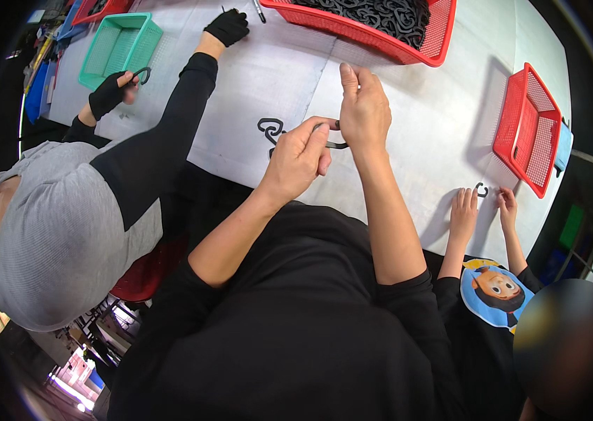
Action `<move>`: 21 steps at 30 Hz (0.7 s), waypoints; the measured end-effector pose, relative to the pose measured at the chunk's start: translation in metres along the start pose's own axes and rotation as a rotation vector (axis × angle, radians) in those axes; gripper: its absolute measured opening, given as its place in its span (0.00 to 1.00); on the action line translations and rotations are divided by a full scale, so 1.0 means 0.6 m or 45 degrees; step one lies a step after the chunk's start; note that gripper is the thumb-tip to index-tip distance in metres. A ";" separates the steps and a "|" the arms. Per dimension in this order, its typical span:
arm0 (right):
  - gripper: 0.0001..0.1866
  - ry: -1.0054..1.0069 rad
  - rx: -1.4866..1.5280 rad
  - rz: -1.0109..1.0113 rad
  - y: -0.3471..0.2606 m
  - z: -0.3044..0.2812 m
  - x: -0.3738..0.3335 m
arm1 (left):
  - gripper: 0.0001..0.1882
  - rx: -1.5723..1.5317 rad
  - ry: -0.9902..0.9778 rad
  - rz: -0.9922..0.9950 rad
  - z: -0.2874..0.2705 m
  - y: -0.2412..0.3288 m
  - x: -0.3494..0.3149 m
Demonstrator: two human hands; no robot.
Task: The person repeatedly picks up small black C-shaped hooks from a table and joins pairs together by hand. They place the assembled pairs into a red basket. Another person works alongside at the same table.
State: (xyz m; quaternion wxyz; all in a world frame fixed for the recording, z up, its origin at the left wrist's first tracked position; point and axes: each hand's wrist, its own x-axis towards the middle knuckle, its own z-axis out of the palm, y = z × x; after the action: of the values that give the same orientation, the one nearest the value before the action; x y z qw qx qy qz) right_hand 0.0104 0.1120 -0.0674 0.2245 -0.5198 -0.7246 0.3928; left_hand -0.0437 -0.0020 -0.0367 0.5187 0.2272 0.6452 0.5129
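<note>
From the head view, the left hand [300, 158] and the right hand [363, 105] meet above the white cloth-covered surface [409, 119]. Both are closed in a pinch on one small dark curved metal link [334, 142], held in the air between them, the left gripping its near end and the right its far end with the forefinger raised. Just to the left, lying on the surface, is a short run of joined black chain links [270, 130].

The step in hand looks like fitting or closing a single link. As a judgement, the next move calls for a firm twist or squeeze with both hands while the link is kept steady.

Further off stand a long red plastic mesh basket of black links [444, 35], an empty red mesh basket [528, 126] and a green mesh basket [117, 45]. Two other people work beside, one wearing black gloves.
</note>
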 end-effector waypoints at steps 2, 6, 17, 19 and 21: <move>0.20 0.032 -0.048 -0.047 0.000 0.005 -0.020 | 0.15 -0.081 0.063 -0.030 0.001 -0.012 0.005; 0.19 -0.002 -0.010 -0.068 0.002 -0.014 -0.031 | 0.14 -0.091 0.072 -0.012 0.018 -0.016 0.003; 0.23 0.067 -0.079 0.007 0.045 -0.035 0.019 | 0.14 0.137 -0.186 0.118 0.031 -0.007 -0.011; 0.23 0.082 0.149 0.091 0.061 -0.044 0.030 | 0.15 0.079 -0.197 0.138 0.047 -0.005 -0.021; 0.22 0.084 0.315 0.012 0.058 -0.044 0.020 | 0.14 0.084 -0.094 0.116 0.037 -0.009 -0.008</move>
State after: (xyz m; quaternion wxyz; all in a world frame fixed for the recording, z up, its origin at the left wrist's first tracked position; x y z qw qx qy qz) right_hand 0.0455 0.1373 -0.0811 0.3087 -0.5043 -0.6604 0.4628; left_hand -0.0208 0.0012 -0.0378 0.5105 0.2919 0.6313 0.5057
